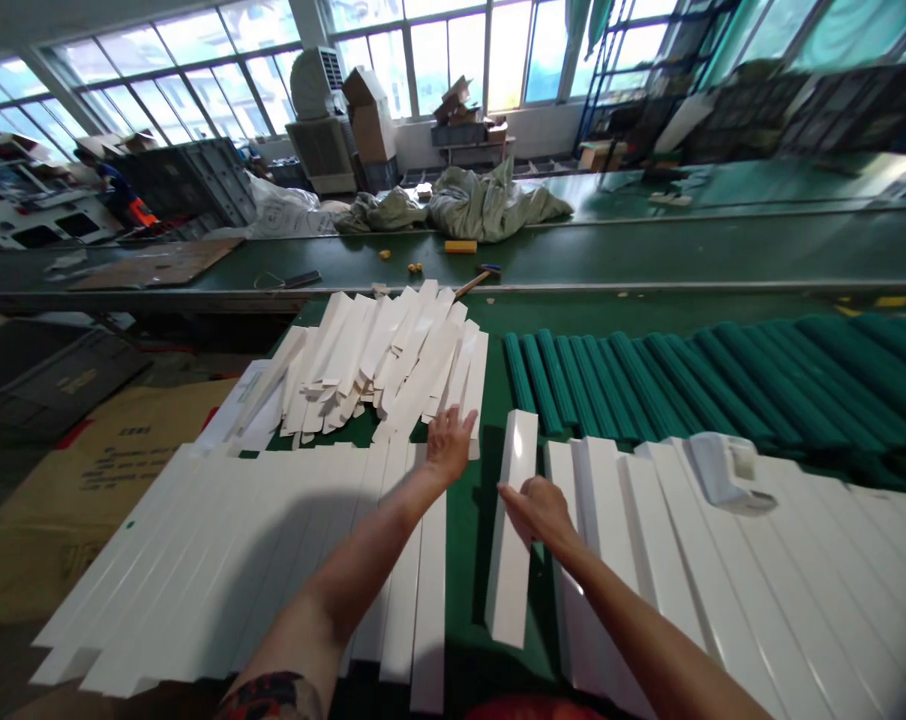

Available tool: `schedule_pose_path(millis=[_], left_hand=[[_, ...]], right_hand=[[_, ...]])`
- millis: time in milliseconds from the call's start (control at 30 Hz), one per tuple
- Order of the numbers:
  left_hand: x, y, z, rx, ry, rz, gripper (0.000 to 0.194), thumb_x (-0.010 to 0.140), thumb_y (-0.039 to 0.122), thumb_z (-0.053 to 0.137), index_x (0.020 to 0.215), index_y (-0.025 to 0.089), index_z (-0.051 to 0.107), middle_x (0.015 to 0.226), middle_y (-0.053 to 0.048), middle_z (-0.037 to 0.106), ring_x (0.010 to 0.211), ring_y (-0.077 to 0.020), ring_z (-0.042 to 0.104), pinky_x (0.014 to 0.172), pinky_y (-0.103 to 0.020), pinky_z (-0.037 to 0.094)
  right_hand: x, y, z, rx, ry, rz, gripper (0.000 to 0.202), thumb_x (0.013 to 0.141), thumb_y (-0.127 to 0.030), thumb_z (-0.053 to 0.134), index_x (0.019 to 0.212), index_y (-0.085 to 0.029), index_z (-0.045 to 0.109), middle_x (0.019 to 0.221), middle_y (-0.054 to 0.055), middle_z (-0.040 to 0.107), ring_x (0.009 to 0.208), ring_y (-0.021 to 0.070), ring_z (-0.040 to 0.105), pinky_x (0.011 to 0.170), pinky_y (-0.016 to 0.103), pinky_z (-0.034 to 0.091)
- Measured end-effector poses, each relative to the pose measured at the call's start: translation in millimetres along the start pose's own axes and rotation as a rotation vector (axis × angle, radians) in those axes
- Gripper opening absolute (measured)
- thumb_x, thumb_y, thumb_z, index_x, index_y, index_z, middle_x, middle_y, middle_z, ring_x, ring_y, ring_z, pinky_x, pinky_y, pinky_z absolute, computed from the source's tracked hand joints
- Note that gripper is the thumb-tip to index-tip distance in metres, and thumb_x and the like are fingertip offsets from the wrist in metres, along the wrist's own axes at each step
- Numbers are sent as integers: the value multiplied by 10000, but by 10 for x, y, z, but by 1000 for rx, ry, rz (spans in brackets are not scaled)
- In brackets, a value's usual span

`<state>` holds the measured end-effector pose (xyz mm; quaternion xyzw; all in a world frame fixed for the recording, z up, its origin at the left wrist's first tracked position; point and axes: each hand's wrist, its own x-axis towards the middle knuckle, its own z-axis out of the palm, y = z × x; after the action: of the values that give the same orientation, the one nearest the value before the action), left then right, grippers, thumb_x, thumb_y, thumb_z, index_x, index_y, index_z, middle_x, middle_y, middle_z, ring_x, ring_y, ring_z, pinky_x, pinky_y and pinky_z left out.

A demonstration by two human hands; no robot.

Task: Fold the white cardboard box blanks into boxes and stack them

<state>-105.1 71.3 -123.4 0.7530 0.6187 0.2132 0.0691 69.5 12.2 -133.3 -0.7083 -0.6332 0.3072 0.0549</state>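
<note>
My right hand [541,508] grips a long, narrow white box [514,560] around its middle, thumb on the near side, over the green table. My left hand [451,447] is stretched forward with its fingers apart, at the near right edge of a loose pile of white flattened cartons [393,350]; whether its fingertips touch one I cannot tell. Below my left forearm lies a row of flat white cartons [273,540], side by side. To the right of the held box, more long white boxes [670,540] lie in a row.
Dark green ribbed rolls [648,385] lie behind the right row. A white tape dispenser-like object [730,470] rests on those boxes. Beyond runs a green conveyor belt [648,245] with crumpled sacks [490,200] and a hammer-like tool [479,278]. A brown sack [115,480] lies at left.
</note>
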Motion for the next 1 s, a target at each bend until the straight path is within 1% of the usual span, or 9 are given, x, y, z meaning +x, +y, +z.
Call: schedule_pose_path(millis=[133,267,433,633,733,833,900,933,1000], left_hand=[[71,-20,224,99,-109,104,507,818,-20,516,1190,303,637,1429,-99,507,1323,-336,436,1065,-653,302],[324,21,135,140,-137,153,322,843,49,543,1069,225,690,1178,-142,670,1177,-327,560,1057,-657,263],[787,141,-312,101,-26,97,325,926,148,462,1195,192,639,979,-135,731,1029,-273,649,1051,-565,284],[1141,282,-990,15,99,-138,330,907,190,412,1021,198,722,967,-99,749,930,-222,692,799,-315,456],[1083,408,-1246,-43,115,-211,319,877,236,433,864,164,743,820,-104,747,824,-221,699,706,-281,461],[1032,594,-1403,-147,75,-226,343,869,312,453,745,152,730,629,-85,697,676,-209,687,626,-269,455],[1041,732,-1467,-229,23,-214,367,865,346,463,664,155,703,531,-64,644,580,-195,661,585,-266,451],[1052,796,-1490,-266,-2,-202,378,864,350,463,629,156,686,503,-54,623,544,-187,647,573,-264,453],[1057,897,-1508,-324,-51,-160,411,878,354,441,584,163,656,490,-38,607,509,-166,628,574,-258,468]], right_hand=[[27,44,324,-36,-69,8,485,859,-505,468,618,-141,681,743,180,723,752,266,698,592,284,401],[89,37,452,-43,-113,13,457,853,-480,470,704,-119,708,809,202,729,776,279,706,594,291,424],[186,-162,524,-24,-193,-50,428,851,-500,520,752,-123,697,862,198,728,821,280,705,638,300,472],[239,-399,449,39,-431,-180,505,849,-602,545,665,-142,642,530,69,632,469,196,617,511,282,485],[323,-362,111,31,-256,-170,437,843,-540,598,884,-110,662,798,150,704,768,276,688,704,359,525],[466,-349,-379,84,307,-237,702,820,-604,596,1244,-50,517,1284,286,547,1213,384,515,963,496,425],[557,-377,-672,172,572,-408,921,666,-644,727,1313,-46,460,1392,295,449,1294,417,416,1010,524,381],[593,-393,-784,228,576,-491,924,613,-621,773,1291,-62,486,1361,274,490,1259,413,448,988,507,405],[638,-406,-920,326,413,-561,688,659,-550,759,1154,-107,584,1141,190,645,1041,345,595,855,428,485]])
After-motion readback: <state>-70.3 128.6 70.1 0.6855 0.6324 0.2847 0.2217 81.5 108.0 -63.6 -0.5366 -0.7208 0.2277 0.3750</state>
